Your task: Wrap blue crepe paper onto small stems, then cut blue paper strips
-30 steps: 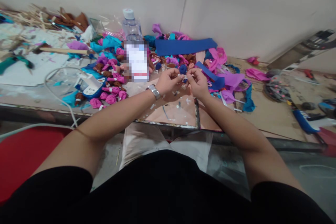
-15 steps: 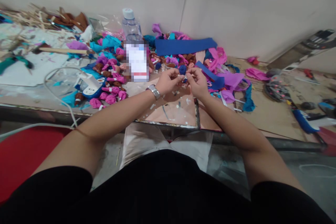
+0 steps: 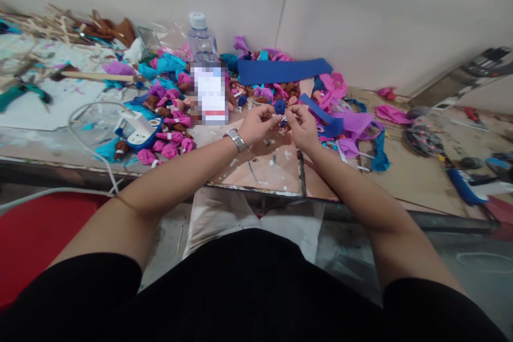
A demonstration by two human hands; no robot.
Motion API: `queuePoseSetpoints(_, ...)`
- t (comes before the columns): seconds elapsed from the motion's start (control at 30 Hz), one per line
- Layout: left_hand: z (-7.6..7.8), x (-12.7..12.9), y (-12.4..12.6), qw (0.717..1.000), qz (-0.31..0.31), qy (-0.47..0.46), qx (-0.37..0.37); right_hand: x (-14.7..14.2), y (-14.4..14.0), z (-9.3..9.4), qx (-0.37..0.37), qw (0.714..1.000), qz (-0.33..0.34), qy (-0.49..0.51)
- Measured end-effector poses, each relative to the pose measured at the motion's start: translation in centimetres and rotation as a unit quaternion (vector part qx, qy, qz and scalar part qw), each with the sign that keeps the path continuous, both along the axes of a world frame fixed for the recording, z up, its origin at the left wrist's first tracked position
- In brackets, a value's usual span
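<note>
Change since earlier frame: both hands have crept a shade farther from the body; the pinch between them is unchanged.
Left hand (image 3: 256,124): fingertips pressed together on the near-left side of the blue bud; a metal wristwatch (image 3: 235,140) sits on its wrist.
Right hand (image 3: 301,126): fingertips pinched on the right side of the same bud, almost touching the left fingertips.
Blue bud (image 3: 279,106): small dark-blue crepe ball, held between both hands above the worktable (image 3: 264,168); a pale strip at its base sits in the pinch, detail too small to tell.
Left of the grip: pile of pink and brown buds (image 3: 172,136); beyond it a white power strip (image 3: 138,128) on a blue base.
Beyond the grip: blurred card (image 3: 209,94), clear water bottle (image 3: 201,40), long blue paper strip (image 3: 282,70).
Right of the grip: loose pink and purple crepe scraps (image 3: 355,120).
Below the grip: small white offcuts (image 3: 272,157) scattered on the tabletop.
</note>
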State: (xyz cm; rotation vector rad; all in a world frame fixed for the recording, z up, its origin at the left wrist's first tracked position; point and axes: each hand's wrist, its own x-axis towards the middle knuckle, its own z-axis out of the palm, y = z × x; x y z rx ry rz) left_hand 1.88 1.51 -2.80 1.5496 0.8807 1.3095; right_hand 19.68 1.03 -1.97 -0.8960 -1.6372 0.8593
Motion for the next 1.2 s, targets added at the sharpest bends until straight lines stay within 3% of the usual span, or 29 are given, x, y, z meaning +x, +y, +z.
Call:
queuePoseSetpoints(0.63, 0.28, 0.15, -0.13, 1.0, 0.011, 0.001, -0.008, -0.27, 0.5, 0.02, -0.05, 0.997, 0.002, 0.061)
queuePoseSetpoints(1.2, -0.39, 0.19, 0.15, 0.999, -0.027, -0.024, -0.022, -0.09, 0.35, 0.32, 0.0, 0.999, -0.032, 0.035)
